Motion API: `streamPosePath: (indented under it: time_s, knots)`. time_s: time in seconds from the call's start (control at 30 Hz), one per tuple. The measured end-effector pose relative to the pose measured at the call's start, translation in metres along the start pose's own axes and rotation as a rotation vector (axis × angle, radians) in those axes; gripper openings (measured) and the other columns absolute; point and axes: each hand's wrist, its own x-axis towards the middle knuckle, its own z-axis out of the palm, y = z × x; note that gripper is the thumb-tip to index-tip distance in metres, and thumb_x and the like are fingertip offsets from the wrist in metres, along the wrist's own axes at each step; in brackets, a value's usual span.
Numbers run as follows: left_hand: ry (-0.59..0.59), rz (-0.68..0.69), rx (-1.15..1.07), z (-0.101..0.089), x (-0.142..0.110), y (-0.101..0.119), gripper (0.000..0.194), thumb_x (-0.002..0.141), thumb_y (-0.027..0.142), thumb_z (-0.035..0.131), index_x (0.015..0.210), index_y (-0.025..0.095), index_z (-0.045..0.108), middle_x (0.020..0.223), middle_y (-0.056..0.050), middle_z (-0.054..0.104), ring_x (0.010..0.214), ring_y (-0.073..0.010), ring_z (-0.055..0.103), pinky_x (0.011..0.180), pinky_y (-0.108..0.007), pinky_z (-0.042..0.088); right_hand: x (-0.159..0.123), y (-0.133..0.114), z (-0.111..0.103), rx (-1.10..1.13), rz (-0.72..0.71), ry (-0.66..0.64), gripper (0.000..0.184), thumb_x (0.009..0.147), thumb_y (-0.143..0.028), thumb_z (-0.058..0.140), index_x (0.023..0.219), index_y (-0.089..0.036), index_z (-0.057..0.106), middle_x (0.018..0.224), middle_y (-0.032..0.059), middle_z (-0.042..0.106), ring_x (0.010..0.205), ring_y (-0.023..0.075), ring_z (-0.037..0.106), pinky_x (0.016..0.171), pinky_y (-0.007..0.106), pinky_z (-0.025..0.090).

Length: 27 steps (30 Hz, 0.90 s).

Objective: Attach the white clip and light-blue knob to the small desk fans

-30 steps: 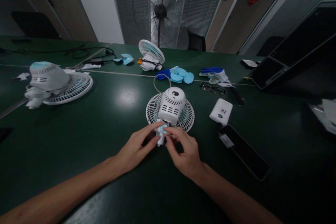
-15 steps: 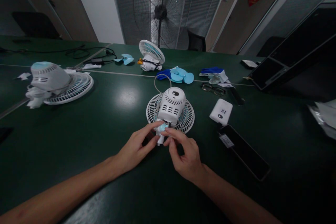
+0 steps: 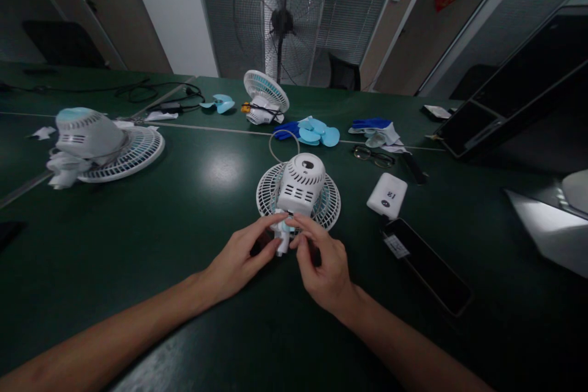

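Observation:
A small white desk fan [image 3: 301, 184] lies face down on the dark green table [image 3: 184, 220], its round grille flat and its motor housing pointing up. At the near side of the housing a small white and light-blue part [image 3: 283, 234] sticks out. My left hand [image 3: 239, 257] pinches that part from the left with thumb and fingers. My right hand [image 3: 321, 263] grips the same part from the right, fingertips touching it just under the housing.
Another white fan [image 3: 92, 144] lies at the far left, a third [image 3: 264, 98] at the back. Blue fan blades [image 3: 316, 133], gloves [image 3: 374, 130], glasses [image 3: 373, 156], a white power bank [image 3: 387, 195] and a black phone [image 3: 427, 264] sit to the right. A pale sheet [image 3: 546, 226] enters at right.
My right fingers have shifted up along the small part, closer to the housing. A pale sheet at the right edge has moved further into view. My left hand stays put.

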Motion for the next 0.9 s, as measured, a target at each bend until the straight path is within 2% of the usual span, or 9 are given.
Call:
streamPosePath:
  time_s: [0.23,0.4,0.6,0.73,0.9]
  knots:
    - [-0.019,-0.002,0.013,-0.001,0.0,0.002,0.045,0.107,0.033,0.054,0.151,0.026,0.046,0.107,-0.004,0.071,0.086,-0.0182,0.067,0.08,-0.031,0.056,-0.003,0.007,0.003,-0.048,0.088,0.02,0.055,0.1,-0.009,0.052,0.15,-0.029,0.045,0.127,0.0072,0.069,0.1,0.0192,0.074,0.087,0.036,0.066]
    - [-0.012,0.001,0.013,-0.001,-0.001,0.001,0.044,0.107,0.032,0.054,0.15,0.025,0.047,0.106,-0.004,0.071,0.088,-0.0188,0.068,0.081,-0.031,0.056,-0.002,0.01,0.004,-0.04,0.166,0.02,0.051,0.1,-0.01,0.051,0.148,-0.025,0.047,0.114,0.0055,0.07,0.097,0.0184,0.074,0.09,0.036,0.064]
    - [0.003,0.015,0.004,0.0,-0.001,-0.001,0.044,0.106,0.031,0.055,0.15,0.026,0.046,0.106,-0.003,0.071,0.087,-0.018,0.067,0.081,-0.032,0.057,-0.004,0.005,0.003,-0.05,0.031,0.04,0.047,0.099,-0.006,0.051,0.142,-0.026,0.053,0.11,0.0047,0.07,0.093,0.0171,0.073,0.084,0.033,0.064]
    - [-0.007,-0.01,0.016,0.0,-0.002,-0.002,0.044,0.107,0.032,0.054,0.15,0.027,0.046,0.105,-0.003,0.07,0.088,-0.0184,0.067,0.083,-0.033,0.057,-0.003,0.005,0.002,-0.064,0.064,0.094,0.046,0.099,-0.007,0.051,0.141,-0.025,0.052,0.122,0.0084,0.067,0.096,0.0186,0.073,0.082,0.034,0.064]
    - [0.0,0.003,-0.008,0.0,-0.002,-0.003,0.045,0.106,0.032,0.055,0.15,0.027,0.047,0.11,-0.004,0.071,0.09,-0.0186,0.068,0.084,-0.033,0.057,-0.003,0.006,0.002,-0.05,0.082,0.047,0.046,0.099,-0.007,0.05,0.142,-0.025,0.052,0.109,0.0056,0.069,0.095,0.0184,0.073,0.085,0.034,0.064]
